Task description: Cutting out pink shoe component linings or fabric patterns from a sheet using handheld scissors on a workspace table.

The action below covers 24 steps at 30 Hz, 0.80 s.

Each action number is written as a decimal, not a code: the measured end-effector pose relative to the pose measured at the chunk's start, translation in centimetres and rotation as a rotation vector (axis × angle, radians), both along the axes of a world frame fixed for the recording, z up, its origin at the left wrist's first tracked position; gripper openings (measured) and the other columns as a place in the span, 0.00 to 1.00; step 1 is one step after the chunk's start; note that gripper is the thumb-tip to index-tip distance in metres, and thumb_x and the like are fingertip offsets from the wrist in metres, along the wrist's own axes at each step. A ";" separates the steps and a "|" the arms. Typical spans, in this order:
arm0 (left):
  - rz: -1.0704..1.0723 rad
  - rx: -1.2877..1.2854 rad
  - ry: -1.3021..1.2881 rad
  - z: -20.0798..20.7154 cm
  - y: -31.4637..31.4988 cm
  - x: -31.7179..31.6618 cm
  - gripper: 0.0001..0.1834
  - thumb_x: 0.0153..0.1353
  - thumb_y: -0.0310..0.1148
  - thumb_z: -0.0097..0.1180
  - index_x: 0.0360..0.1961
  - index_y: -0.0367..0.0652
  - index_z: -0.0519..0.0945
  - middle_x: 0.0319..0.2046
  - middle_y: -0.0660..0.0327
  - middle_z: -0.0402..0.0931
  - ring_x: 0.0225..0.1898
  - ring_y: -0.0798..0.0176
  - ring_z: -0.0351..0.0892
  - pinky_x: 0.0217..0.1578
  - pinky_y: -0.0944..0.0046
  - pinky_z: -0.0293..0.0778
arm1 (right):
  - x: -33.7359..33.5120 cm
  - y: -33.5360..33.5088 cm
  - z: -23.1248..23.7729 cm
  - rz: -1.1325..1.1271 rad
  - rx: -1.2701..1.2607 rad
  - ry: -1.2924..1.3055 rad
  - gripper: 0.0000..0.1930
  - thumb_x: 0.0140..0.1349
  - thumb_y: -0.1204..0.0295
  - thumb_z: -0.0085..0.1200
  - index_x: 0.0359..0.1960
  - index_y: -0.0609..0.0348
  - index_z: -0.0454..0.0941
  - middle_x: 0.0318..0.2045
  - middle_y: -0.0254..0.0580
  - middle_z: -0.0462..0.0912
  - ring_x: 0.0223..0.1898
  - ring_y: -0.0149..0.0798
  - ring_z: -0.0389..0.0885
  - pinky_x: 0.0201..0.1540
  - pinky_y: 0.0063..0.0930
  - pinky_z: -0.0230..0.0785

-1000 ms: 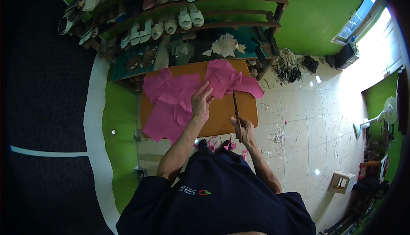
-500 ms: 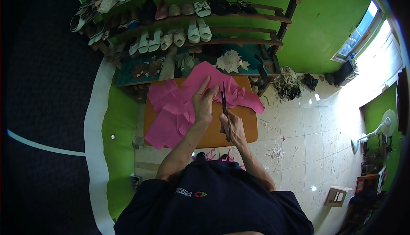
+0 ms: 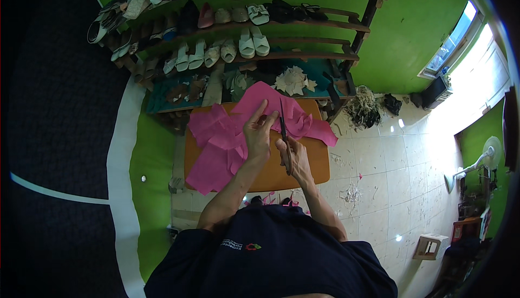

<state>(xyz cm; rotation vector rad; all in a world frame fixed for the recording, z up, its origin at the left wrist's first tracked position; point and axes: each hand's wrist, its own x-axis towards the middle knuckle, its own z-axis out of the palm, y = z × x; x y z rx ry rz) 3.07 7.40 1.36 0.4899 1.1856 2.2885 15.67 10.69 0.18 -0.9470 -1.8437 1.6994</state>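
Observation:
A large pink sheet of fabric [image 3: 216, 141] lies spread over a low orange table [image 3: 319, 162], with jagged cut edges on its right side. My left hand [image 3: 259, 131] presses down on the pink sheet near its middle, index finger stretched out. My right hand [image 3: 294, 156] grips a pair of dark scissors [image 3: 284, 133], blades pointing away from me, right beside my left hand and over the pink sheet.
Wooden shelves [image 3: 303, 54] filled with several sandals and shoes [image 3: 253, 41] stand against the green wall behind the table. Scraps litter the white tiled floor [image 3: 379, 190] at right. A standing fan [image 3: 482, 160] and a small wooden stool [image 3: 429, 246] are at far right.
My view has shifted so table and hands sit slightly lower and nearer. The scissors have moved forward along the pink sheet, and my left hand has slid closer to them.

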 end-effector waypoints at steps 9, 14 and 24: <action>-0.027 -0.025 -0.032 0.4 -0.8 -1.3 0.28 0.60 0.19 0.64 0.63 0.34 0.73 0.37 0.63 0.79 0.42 0.72 0.79 0.51 0.70 0.76 | -0.7 -0.8 -0.3 -0.040 -0.015 0.018 0.36 0.55 0.36 0.62 0.28 0.65 0.74 0.15 0.33 0.68 0.17 0.28 0.67 0.20 0.31 0.61; -0.037 -0.032 -0.008 0.7 -1.4 -1.8 0.29 0.60 0.20 0.64 0.64 0.34 0.73 0.35 0.65 0.77 0.41 0.73 0.78 0.49 0.72 0.76 | -0.8 -1.2 -0.4 -0.046 -0.006 -0.005 0.36 0.53 0.36 0.64 0.23 0.64 0.73 0.14 0.32 0.67 0.17 0.26 0.65 0.19 0.30 0.59; -0.068 0.054 -0.128 2.8 -3.1 -3.8 0.28 0.60 0.19 0.64 0.63 0.34 0.74 0.43 0.59 0.81 0.40 0.72 0.81 0.48 0.73 0.78 | -1.0 -3.1 1.0 -0.023 -0.073 0.007 0.32 0.55 0.41 0.67 0.20 0.62 0.72 0.13 0.28 0.66 0.12 0.24 0.65 0.13 0.24 0.57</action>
